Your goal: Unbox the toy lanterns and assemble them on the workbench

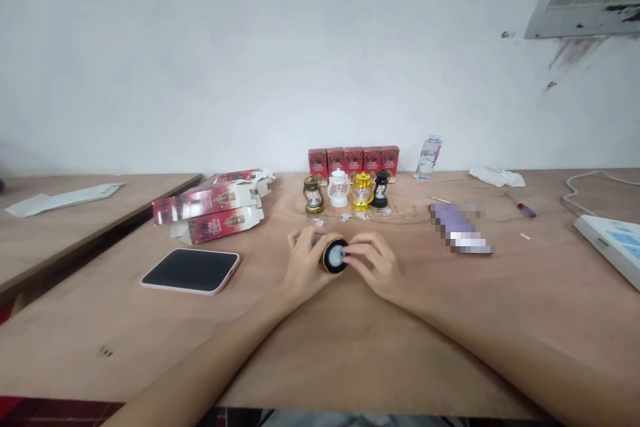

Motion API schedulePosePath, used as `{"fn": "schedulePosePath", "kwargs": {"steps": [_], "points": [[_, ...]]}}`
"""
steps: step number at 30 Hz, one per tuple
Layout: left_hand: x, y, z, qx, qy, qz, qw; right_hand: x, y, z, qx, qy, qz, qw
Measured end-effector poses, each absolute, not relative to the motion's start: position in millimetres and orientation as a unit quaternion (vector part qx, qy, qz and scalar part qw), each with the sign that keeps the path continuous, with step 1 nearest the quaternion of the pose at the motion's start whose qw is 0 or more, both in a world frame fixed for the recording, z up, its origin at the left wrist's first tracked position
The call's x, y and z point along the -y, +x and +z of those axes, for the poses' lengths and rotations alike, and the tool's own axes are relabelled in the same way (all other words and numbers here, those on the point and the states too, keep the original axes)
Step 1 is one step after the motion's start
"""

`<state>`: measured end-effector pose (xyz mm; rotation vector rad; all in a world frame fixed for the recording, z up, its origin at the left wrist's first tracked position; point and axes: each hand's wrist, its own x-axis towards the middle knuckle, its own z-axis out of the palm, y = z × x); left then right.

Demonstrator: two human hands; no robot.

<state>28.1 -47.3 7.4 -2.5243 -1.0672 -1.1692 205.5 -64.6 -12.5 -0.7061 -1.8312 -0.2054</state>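
My left hand is wrapped around a small lantern, whose round black base with a pale disc in the centre faces me. The fingertips of my right hand pinch together at the edge of that disc; what they grip, if anything, is too small to make out. Beyond my hands stand a bronze lantern, a white lantern, a gold lantern and a black lantern, all upright. Small pale pieces and thin wire handles lie just in front of them.
Several red boxes line the wall, with a water bottle beside them. Flattened cartons and a phone lie left. To the right are a purple packet, a screwdriver and a white device.
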Motion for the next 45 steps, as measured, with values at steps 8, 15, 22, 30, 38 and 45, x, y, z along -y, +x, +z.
{"fn": "schedulePosePath", "kwargs": {"steps": [8, 15, 22, 30, 38, 45], "points": [[43, 27, 3, 0.308, -0.881, -0.351, 0.071, 61, 210, -11, 0.834, -0.236, -0.186, 0.463], [39, 29, 3, 0.315, -0.878, -0.353, 0.075, 50, 205, -25, 0.823, -0.277, -0.195, 0.456], [34, 23, 7, 0.358, -0.87, -0.336, 0.034, 3, 275, -23, 0.689, -0.585, -0.184, 0.385], [35, 24, 4, 0.323, -0.893, -0.314, 0.006, -16, 329, -18, 0.628, -0.734, -0.175, 0.192], [35, 24, 2, 0.315, -0.892, -0.324, -0.019, 19, 283, -15, 0.721, -0.558, -0.192, 0.363], [35, 25, 1, 0.306, -0.899, -0.313, -0.012, 65, 210, -15, 0.802, -0.324, -0.152, 0.479]]}}
